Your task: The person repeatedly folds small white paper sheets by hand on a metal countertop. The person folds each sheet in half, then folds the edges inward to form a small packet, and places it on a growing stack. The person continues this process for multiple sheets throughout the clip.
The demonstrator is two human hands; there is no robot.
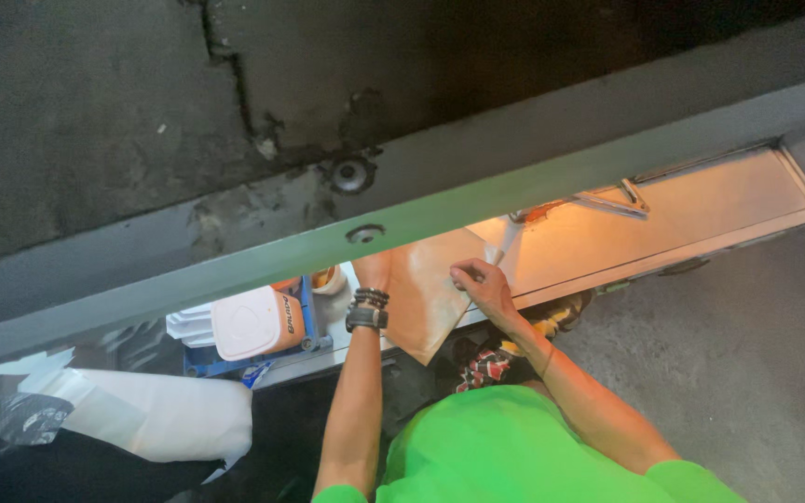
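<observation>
A: In the head view, what does the right hand [484,284] do?

B: Its fingers are pinched together on a thin white strip [503,244], which rises from the hand toward the grey metal beam [440,210].

A: And the left hand [372,270]?

B: It lies on the brown paper sheet [426,293], partly hidden by the beam, so I cannot tell how its fingers are. The paper spreads between both hands. Left of that wrist is an orange and white box [255,323].

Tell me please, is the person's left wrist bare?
No, the wrist of the left hand carries a dark watch and beaded bracelets, just below where that hand presses on the brown paper sheet.
</observation>
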